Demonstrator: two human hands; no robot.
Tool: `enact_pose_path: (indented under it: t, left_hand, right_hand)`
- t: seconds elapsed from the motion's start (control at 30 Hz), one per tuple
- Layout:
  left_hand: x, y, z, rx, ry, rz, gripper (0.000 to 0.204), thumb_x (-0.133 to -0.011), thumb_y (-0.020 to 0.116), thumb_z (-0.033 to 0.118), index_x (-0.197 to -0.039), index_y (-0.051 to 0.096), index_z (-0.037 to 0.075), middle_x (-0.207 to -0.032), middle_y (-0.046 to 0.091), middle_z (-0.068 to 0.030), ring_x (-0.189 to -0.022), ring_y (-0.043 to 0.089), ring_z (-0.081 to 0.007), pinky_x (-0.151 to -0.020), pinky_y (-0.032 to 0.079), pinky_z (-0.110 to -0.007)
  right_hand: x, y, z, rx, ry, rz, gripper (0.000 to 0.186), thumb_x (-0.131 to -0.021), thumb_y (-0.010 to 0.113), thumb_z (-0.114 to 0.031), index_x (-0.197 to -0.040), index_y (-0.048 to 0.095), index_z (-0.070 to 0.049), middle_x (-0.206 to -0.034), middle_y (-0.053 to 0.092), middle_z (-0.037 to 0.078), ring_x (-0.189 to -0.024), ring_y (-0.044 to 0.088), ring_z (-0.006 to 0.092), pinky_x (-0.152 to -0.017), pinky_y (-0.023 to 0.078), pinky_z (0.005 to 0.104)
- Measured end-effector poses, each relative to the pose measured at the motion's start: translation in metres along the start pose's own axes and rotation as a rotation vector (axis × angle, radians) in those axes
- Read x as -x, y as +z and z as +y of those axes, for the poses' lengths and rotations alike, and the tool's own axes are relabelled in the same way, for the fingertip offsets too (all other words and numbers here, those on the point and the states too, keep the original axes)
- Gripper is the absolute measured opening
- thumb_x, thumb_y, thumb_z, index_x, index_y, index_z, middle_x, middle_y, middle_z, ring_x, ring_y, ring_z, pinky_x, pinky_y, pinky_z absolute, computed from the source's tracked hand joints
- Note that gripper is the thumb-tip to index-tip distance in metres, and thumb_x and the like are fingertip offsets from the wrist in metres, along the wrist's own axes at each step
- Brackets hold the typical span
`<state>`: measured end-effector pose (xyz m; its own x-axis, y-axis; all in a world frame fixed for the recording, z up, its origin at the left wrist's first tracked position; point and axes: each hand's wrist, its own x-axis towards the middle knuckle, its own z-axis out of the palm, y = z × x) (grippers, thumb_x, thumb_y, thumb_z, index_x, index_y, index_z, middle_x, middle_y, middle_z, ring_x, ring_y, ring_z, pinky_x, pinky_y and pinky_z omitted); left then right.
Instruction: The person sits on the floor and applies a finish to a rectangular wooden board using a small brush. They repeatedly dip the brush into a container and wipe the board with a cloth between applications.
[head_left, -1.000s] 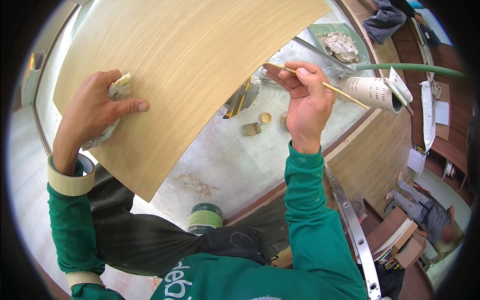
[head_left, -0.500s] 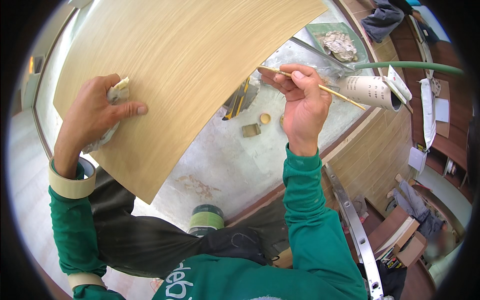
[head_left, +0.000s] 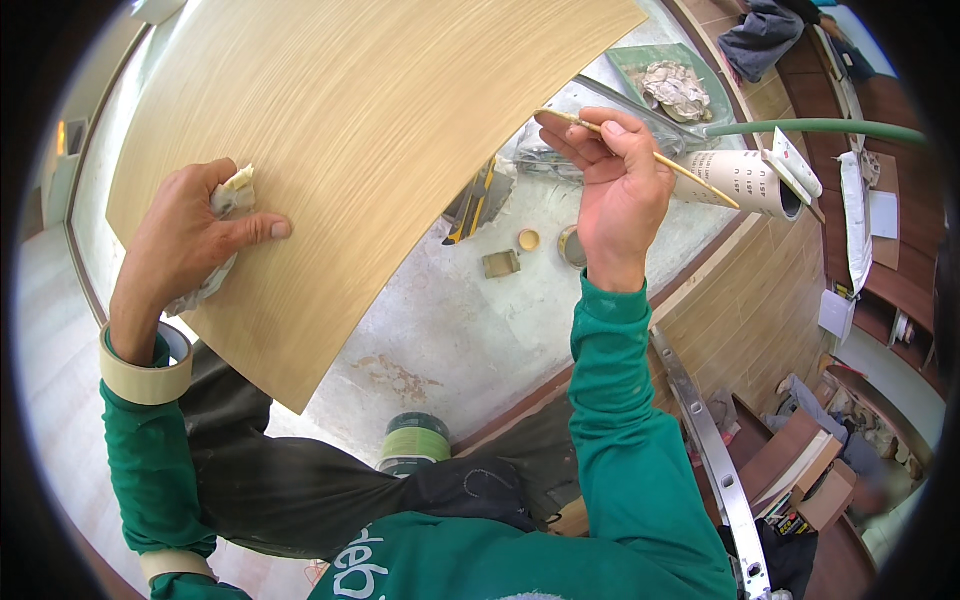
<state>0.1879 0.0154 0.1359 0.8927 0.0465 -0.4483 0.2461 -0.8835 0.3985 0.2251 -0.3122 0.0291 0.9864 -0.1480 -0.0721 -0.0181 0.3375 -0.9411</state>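
A light wood-grain panel [head_left: 330,160] fills the upper left. My left hand [head_left: 190,225] is closed around a crumpled whitish rag [head_left: 232,195], its thumb lying on the panel's surface. Between the thumb and fingers of my right hand [head_left: 628,200] is a thin paintbrush [head_left: 690,178], and its tip is at the panel's right edge. A roll of masking tape [head_left: 147,380] hangs round my left wrist. Below the panel's edge lie a yellow and black utility knife [head_left: 470,208], a small round pot [head_left: 529,240], a small squarish container [head_left: 501,263] and a round tin [head_left: 572,247].
A green tray [head_left: 622,68] with crumpled cloth [head_left: 677,90] lies at the far right, near a green hose [head_left: 800,127] and a sandpaper roll [head_left: 735,182]. A green-labelled bucket [head_left: 414,442] stands near my legs. Long metal bar [head_left: 700,420] at right. Another person's trousers [head_left: 765,42] show top right.
My right hand has shifted slightly to the right and away from me with the paintbrush, uncovering more of the round tin. The left hand keeps its place on the panel.
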Motion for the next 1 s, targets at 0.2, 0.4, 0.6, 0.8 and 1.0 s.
enact_pose_path:
  t: [0.2, 0.4, 0.6, 0.8, 1.0]
  left_hand:
    - [0.0, -0.001, 0.003, -0.019, -0.001, -0.003, 0.053, -0.066, 0.091, 0.039, -0.086, 0.068, -0.004, -0.069, 0.066, -0.0159, -0.062, 0.065, -0.0269, -0.063, 0.052, -0.04]
    - [-0.002, -0.002, 0.0, -0.095, 0.053, -0.009, 0.054, -0.066, 0.091, 0.04, -0.087, 0.068, -0.005, -0.072, 0.066, -0.0175, -0.066, 0.066, -0.0284, -0.065, 0.052, -0.04]
    - [0.001, -0.001, 0.001, -0.061, 0.014, 0.001, 0.056, -0.066, 0.091, 0.04, -0.09, 0.069, -0.005, -0.073, 0.067, -0.0172, -0.066, 0.067, -0.0287, -0.066, 0.053, -0.04]
    - [0.003, -0.002, 0.002, -0.06, 0.044, 0.015, 0.057, -0.066, 0.091, 0.042, -0.094, 0.071, -0.004, -0.076, 0.069, -0.0179, -0.067, 0.068, -0.028, -0.067, 0.054, -0.041]
    - [0.002, 0.0, 0.002, -0.044, 0.003, 0.006, 0.057, -0.066, 0.091, 0.041, -0.095, 0.072, -0.004, -0.077, 0.07, -0.0187, -0.067, 0.07, -0.0288, -0.067, 0.055, -0.041]
  right_hand:
    - [-0.011, -0.002, -0.004, -0.055, 0.001, 0.034, 0.028, -0.091, 0.049, -0.01, -0.105, 0.064, 0.009, -0.083, 0.068, 0.015, -0.098, 0.072, 0.0412, -0.092, 0.059, 0.0509]
    - [0.033, 0.006, -0.009, -0.099, 0.071, -0.045, 0.025, -0.09, 0.05, -0.007, -0.1, 0.066, 0.01, -0.089, 0.069, 0.018, -0.088, 0.071, 0.0301, -0.088, 0.059, 0.0417]
    - [0.059, 0.016, -0.006, -0.044, 0.101, -0.165, 0.024, -0.092, 0.051, -0.005, -0.097, 0.069, 0.01, -0.094, 0.071, 0.02, -0.085, 0.071, 0.0255, -0.08, 0.059, 0.0341]
    - [0.058, 0.019, -0.004, -0.019, 0.099, -0.174, 0.024, -0.093, 0.052, -0.007, -0.097, 0.07, 0.009, -0.093, 0.072, 0.018, -0.082, 0.07, 0.0228, -0.08, 0.059, 0.0336]
    - [0.058, 0.019, -0.002, 0.004, 0.093, -0.165, 0.024, -0.093, 0.052, -0.007, -0.097, 0.071, 0.008, -0.092, 0.072, 0.017, -0.083, 0.07, 0.0218, -0.08, 0.058, 0.0335]
